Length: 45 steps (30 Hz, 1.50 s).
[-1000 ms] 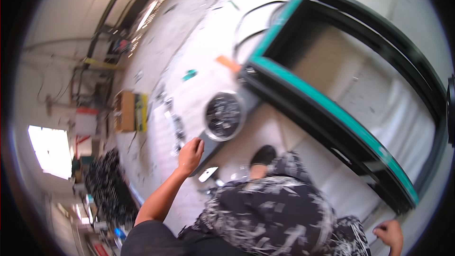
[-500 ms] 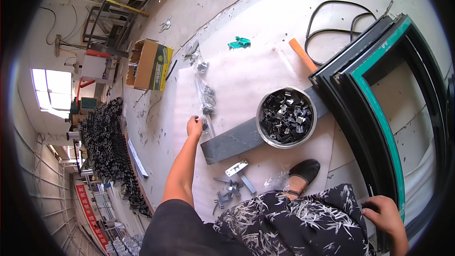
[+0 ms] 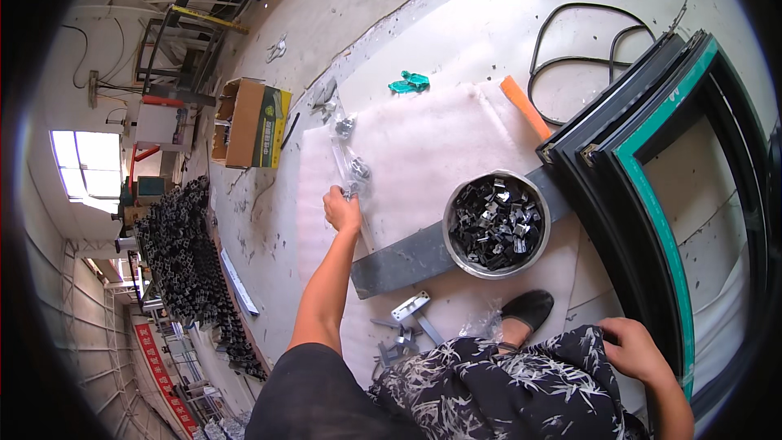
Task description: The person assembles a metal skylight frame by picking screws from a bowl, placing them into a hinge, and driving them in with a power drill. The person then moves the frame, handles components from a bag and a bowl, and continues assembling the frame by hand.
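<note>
My left hand (image 3: 342, 210) is closed on the lower end of a clear plastic bag (image 3: 360, 173) with small metallic-looking parts inside. Right of it, a round metal bowl (image 3: 450, 232) full of small black and silver clips (image 3: 498, 216) stands on a dark grey flat bar (image 3: 399, 267). My right hand (image 3: 637, 349) rests at the edge of the black-and-white patterned cloth (image 3: 521, 387) over my leg, holding nothing visible; its fingers are partly hidden. Close beside it are black window frames (image 3: 643, 228) with a green strip.
Grey metal brackets (image 3: 419, 314) and crumpled clear plastic (image 3: 482, 322) lie near my shoe (image 3: 528, 310). Farther out are an orange strip (image 3: 525, 106), a black cord loop (image 3: 533, 57), green scraps (image 3: 410, 81) and an open cardboard box (image 3: 244, 126). Black profiles (image 3: 183, 244) are heaped at left.
My left hand has moved slightly up and right and now grips the bag's lower end. My right hand has shifted up and left onto the patterned cloth.
</note>
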Available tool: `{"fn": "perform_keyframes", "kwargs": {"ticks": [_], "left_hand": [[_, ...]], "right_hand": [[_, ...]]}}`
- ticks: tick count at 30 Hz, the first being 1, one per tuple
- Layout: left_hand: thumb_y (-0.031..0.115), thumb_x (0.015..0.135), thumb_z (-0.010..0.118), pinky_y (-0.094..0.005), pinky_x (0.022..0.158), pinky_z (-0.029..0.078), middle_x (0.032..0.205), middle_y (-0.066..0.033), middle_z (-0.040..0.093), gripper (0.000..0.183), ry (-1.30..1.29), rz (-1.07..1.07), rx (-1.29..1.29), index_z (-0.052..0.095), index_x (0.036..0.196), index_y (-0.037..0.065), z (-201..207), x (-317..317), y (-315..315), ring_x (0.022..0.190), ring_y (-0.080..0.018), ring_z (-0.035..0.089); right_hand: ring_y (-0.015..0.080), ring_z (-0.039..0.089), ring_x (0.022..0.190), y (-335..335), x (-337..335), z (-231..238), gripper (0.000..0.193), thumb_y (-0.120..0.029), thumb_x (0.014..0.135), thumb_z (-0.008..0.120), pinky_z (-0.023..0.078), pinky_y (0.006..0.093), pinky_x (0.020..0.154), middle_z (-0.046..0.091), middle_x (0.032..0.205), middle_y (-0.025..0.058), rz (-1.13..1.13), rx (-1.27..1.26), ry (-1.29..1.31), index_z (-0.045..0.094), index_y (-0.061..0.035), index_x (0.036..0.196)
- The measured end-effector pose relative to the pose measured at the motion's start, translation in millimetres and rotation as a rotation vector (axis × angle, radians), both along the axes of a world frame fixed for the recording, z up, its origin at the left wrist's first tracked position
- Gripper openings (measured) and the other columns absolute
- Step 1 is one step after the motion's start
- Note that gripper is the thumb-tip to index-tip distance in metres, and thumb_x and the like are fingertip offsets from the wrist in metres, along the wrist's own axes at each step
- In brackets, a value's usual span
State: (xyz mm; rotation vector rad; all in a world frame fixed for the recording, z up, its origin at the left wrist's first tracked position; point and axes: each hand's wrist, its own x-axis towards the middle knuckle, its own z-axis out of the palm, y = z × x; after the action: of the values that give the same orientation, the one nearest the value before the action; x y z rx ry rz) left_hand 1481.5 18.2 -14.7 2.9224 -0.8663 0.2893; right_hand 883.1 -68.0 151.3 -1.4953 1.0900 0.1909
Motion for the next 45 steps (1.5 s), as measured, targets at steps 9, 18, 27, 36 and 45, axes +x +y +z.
{"fn": "perform_keyframes", "kwargs": {"ticks": [9, 18, 27, 36, 45], "left_hand": [[0.004, 0.079, 0.071, -0.0273, 0.075, 0.050, 0.097, -0.0070, 0.062, 0.040, 0.923, -0.490, -0.442, 0.047, 0.112, 0.003, 145.4, -158.9, -47.2, 0.087, -0.0142, 0.060], [0.014, 0.083, 0.072, -0.0279, 0.088, 0.046, 0.106, -0.0045, 0.062, 0.035, 1.481, -0.743, -0.213, 0.058, 0.113, 0.001, 172.7, -262.6, -48.0, 0.101, -0.0115, 0.056], [0.010, 0.087, 0.063, -0.0315, 0.072, 0.048, 0.086, -0.0105, 0.065, 0.010, 1.166, -0.996, -0.130, 0.066, 0.095, 0.003, 158.1, -270.4, -45.8, 0.080, -0.0227, 0.063], [0.023, 0.097, 0.055, -0.0220, 0.068, 0.042, 0.080, 0.0033, 0.055, 0.021, 2.009, -0.629, -0.094, 0.061, 0.092, 0.004, 142.5, -262.1, -43.5, 0.077, -0.0037, 0.049], [0.021, 0.097, 0.054, -0.0255, 0.060, 0.050, 0.077, -0.0022, 0.063, 0.018, 1.908, 0.193, -0.410, 0.060, 0.089, 0.006, 94.0, -225.5, -31.3, 0.064, -0.0092, 0.059]], "right_hand": [[0.0278, 0.064, 0.080, -29.3, 73.0, 6.4, 0.025, -0.015, 0.080, 0.069, 0.050, 0.0350, 0.071, 0.065, 0.088, 0.0144, -0.116, -0.215, -0.308, 0.067, -0.0026, 0.101], [0.0249, 0.064, 0.079, -44.3, 151.9, -0.6, 0.022, -0.012, 0.078, 0.071, 0.050, 0.0335, 0.069, 0.065, 0.086, 0.0113, -0.140, -0.461, -0.568, 0.066, -0.0022, 0.097], [0.0243, 0.062, 0.066, -27.2, 130.8, -15.8, 0.024, -0.025, 0.080, 0.072, 0.048, 0.0337, 0.059, 0.062, 0.074, 0.0124, -0.139, -0.280, -0.560, 0.066, -0.0043, 0.090], [0.0309, 0.059, 0.059, -30.0, 144.2, -17.6, 0.024, -0.023, 0.087, 0.064, 0.045, 0.0392, 0.052, 0.057, 0.062, 0.0122, -0.043, -0.262, -0.628, 0.061, -0.0045, 0.071], [0.0318, 0.048, 0.052, -16.4, 155.9, -41.2, 0.032, -0.018, 0.085, 0.066, 0.036, 0.0406, 0.049, 0.047, 0.057, 0.0132, -0.429, -0.600, -0.411, 0.050, -0.0033, 0.062]]}}
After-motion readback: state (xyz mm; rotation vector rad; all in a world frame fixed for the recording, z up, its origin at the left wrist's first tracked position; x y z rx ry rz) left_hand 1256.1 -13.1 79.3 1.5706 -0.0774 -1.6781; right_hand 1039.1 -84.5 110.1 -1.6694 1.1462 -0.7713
